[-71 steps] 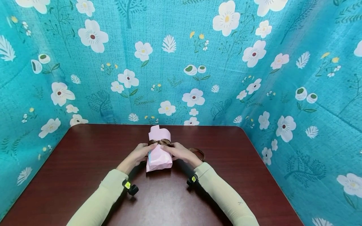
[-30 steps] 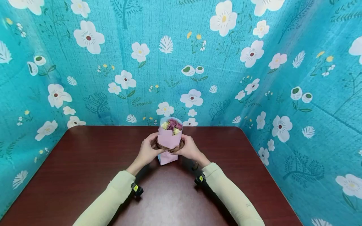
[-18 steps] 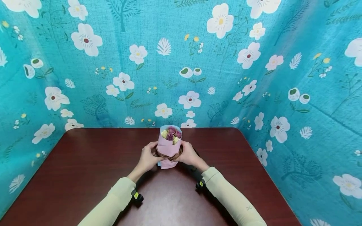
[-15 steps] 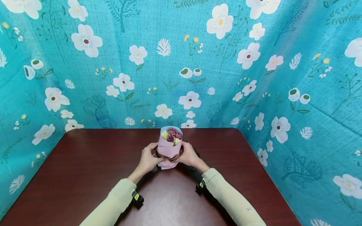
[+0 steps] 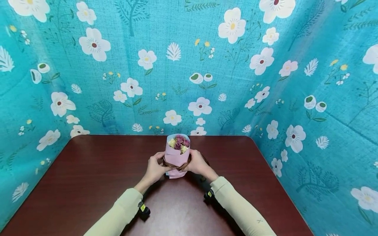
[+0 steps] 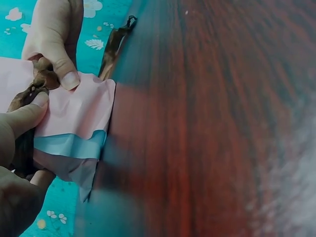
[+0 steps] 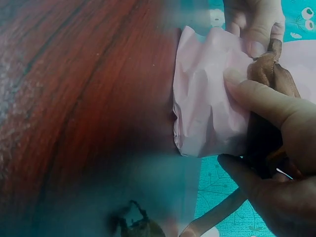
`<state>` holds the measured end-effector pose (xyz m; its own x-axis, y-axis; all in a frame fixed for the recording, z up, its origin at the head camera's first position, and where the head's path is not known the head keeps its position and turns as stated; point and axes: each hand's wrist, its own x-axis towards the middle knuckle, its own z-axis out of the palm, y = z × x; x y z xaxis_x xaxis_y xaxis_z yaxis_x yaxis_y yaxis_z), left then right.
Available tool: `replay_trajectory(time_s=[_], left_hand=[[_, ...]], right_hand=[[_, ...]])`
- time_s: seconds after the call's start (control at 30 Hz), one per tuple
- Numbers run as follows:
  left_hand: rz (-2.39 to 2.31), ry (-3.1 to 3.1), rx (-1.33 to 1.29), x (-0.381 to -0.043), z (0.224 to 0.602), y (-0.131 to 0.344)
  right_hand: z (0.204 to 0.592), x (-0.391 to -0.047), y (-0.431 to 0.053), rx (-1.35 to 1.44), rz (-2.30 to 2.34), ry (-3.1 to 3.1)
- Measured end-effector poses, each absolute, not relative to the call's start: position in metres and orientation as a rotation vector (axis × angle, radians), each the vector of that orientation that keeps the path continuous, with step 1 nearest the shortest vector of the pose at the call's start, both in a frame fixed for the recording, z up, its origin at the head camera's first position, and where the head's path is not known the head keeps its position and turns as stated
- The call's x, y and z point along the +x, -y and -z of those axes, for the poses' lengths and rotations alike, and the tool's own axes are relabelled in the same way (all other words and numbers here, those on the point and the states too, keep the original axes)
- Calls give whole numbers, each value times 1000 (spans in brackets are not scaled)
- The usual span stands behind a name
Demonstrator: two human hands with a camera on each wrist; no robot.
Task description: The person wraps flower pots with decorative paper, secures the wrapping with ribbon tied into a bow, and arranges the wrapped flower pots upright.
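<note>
A small bouquet (image 5: 177, 158) of purple and pale yellow flowers, wrapped in pink and light blue paper, stands upright near the table's far edge. A brown ribbon (image 7: 266, 69) is tied in a knot around its middle. My left hand (image 5: 155, 167) grips the wrap from the left, its thumb at the ribbon in front. From the other side my right hand (image 5: 197, 162) holds it, thumb on the pink paper (image 7: 210, 94) just below the knot. Fingers of both hands are partly hidden behind the wrap. In the left wrist view, a ribbon end (image 6: 114, 49) trails beyond the paper's lower edge.
The dark red-brown table (image 5: 97, 170) reaches back to a teal floral curtain (image 5: 165, 85), which also hangs along both sides. A small black camera sits on each wrist, the left one (image 5: 143, 209) and the right one (image 5: 208, 195).
The bouquet has tipped from leaning away, its flowers hidden, to upright with the blooms facing me. Both hands have shifted slightly right with it and keep their grip; lately they have hardly moved.
</note>
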<state>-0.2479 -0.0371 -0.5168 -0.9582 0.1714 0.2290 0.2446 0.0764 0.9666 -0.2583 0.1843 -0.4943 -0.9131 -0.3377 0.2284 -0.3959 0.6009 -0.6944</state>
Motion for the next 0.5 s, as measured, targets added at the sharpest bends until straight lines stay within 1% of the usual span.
replay_trajectory(time_s=[0.23, 0.37, 0.5], left_hand=[[2017, 2275, -489, -252, 524, 41], [1756, 2401, -588, -250, 524, 51], [1437, 2567, -675, -247, 515, 64]], right_hand=[[496, -257, -185, 644, -1161, 2720], [501, -254, -181, 667, -1094, 2740], [496, -248, -183, 771, -1107, 2824]])
